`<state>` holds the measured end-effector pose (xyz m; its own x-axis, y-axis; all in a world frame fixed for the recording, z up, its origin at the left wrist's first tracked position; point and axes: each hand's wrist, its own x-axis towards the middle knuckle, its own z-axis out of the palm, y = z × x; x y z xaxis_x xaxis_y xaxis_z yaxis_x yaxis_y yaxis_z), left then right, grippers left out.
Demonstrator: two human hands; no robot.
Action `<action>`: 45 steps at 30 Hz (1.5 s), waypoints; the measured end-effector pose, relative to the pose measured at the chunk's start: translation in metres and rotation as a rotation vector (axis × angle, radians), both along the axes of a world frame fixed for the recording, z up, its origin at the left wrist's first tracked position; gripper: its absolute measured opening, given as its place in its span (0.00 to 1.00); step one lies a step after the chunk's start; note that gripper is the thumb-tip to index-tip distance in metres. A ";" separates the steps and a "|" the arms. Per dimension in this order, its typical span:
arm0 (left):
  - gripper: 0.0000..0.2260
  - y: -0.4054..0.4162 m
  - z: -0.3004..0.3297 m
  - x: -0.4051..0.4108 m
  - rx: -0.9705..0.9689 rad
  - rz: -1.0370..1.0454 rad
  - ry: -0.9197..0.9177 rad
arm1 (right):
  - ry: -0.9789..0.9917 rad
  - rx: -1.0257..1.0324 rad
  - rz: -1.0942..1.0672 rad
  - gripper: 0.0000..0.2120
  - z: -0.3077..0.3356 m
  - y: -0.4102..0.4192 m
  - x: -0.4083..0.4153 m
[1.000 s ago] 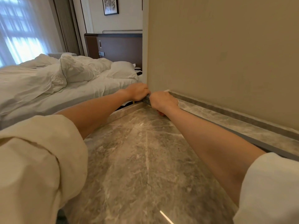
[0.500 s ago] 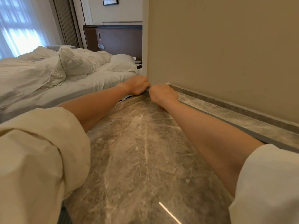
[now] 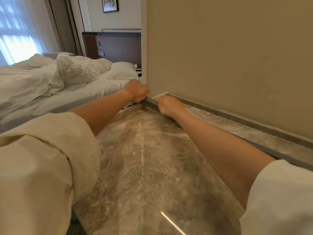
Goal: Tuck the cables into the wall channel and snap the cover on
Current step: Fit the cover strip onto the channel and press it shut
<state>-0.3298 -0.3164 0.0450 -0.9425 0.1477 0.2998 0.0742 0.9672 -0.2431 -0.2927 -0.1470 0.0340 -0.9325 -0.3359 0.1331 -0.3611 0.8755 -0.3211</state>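
A long grey cable channel [image 3: 152, 103] with small holes in its side runs along the marble ledge [image 3: 237, 131] at the foot of the beige wall. My left hand [image 3: 138, 92] grips the channel's far end at the wall corner. My right hand [image 3: 170, 106] is closed on the channel a short way nearer to me, so a short stretch shows between the two hands. The rest of the channel [image 3: 284, 156] continues to the right behind my right forearm. A thin yellowish cable end [image 3: 131, 103] shows under my left hand. No separate cover can be told apart.
The grey marble floor [image 3: 144, 167] spreads out below my arms. A bed with crumpled white linen [image 3: 59, 82] stands at the left, beyond the floor's raised edge. A dark headboard [image 3: 115, 46] and a curtained window [image 3: 17, 39] lie behind it.
My hands have drawn slightly apart, uncovering a short perforated stretch of the grey channel between them. The view has shifted a little.
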 end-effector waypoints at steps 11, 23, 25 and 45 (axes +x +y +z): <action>0.15 0.147 0.003 0.056 0.058 -0.257 -0.043 | -0.094 0.198 -0.233 0.18 0.039 0.224 0.071; 0.18 0.308 -0.005 0.150 0.506 -0.700 -0.439 | -0.273 0.232 -0.329 0.25 0.035 0.379 0.194; 0.20 0.321 -0.005 0.159 0.469 -0.748 -0.461 | -0.276 0.210 -0.337 0.28 0.035 0.397 0.210; 0.11 0.339 -0.028 0.146 0.138 -0.867 0.138 | 0.378 0.517 -0.309 0.15 -0.017 0.430 0.211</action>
<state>-0.1840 0.0229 0.0173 -0.4700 0.7471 0.4701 0.7730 0.6054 -0.1894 -0.0819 0.2834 0.0168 -0.9167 -0.1706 0.3614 -0.0761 0.9623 0.2612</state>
